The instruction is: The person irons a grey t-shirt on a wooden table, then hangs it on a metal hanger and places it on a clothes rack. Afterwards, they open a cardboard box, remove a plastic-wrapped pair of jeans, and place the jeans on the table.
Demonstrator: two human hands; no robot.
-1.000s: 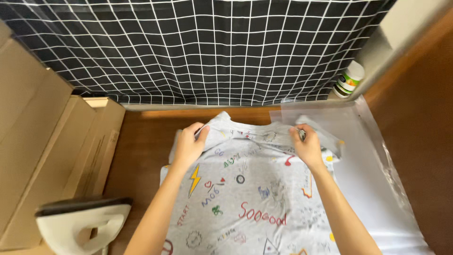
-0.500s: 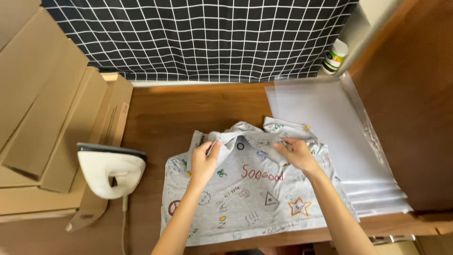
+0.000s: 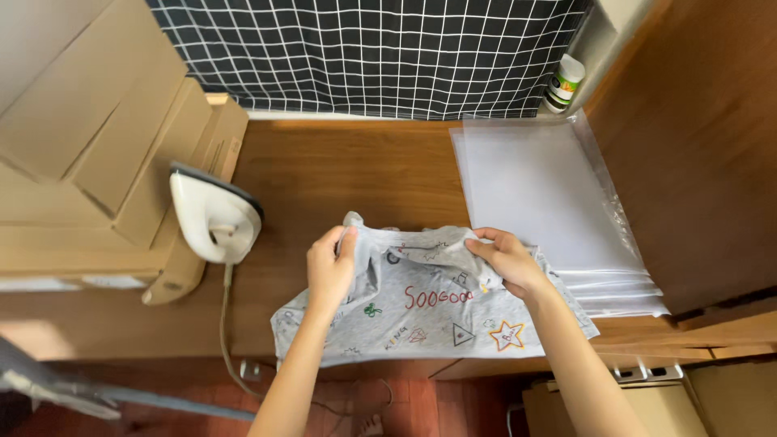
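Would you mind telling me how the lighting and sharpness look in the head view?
Head view: warm light brightens the wooden table near the checked curtain; the lower left corner is washed out and blurred; both hands, left hand and right hand, and the printed grey garment are sharp; the clear bags show mild sheen.

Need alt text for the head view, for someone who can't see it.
Both hands, left and right, grip the far edge of a grey printed shirt on a wooden table. A white iron stands left; clear bags lie right.

Garment-packing workroom: iron point(image 3: 214, 217), cardboard boxes point(image 3: 97, 154), clear bags point(image 3: 550, 202)
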